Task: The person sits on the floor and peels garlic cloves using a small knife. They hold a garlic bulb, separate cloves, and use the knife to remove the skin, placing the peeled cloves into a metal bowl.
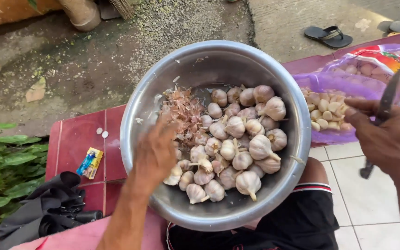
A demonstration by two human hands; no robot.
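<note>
The left hand (156, 155) is reaching into the steel bowl (140, 106) that is resting on the person's lap, and it is lying over the near-left part of the heap of garlic bulbs (237, 143). Its fingers are pointing up and to the right, toward the pile of dry reddish skins (181, 111) at the far-left of the bowl; they are loosely curled, and I cannot tell whether they are pinching a bulb beneath them, since the back of the hand is hiding the tips. The bulbs are lying just beside and to the right of that hand, with more of them touching its lower edge, their stems sticking out every way. The right hand (390, 139) is hovering outside the bowl, well to the right of its rim, fingers pressed together around a dark knife (385, 102) whose long axis is running nearly upright, blade tilted away. So the left hand is much the nearer one to the garlic. Farther off, past the right hand, a purple bag of peeled cloves (325, 113) is lying on the red tiled ledge (77, 139).
</note>
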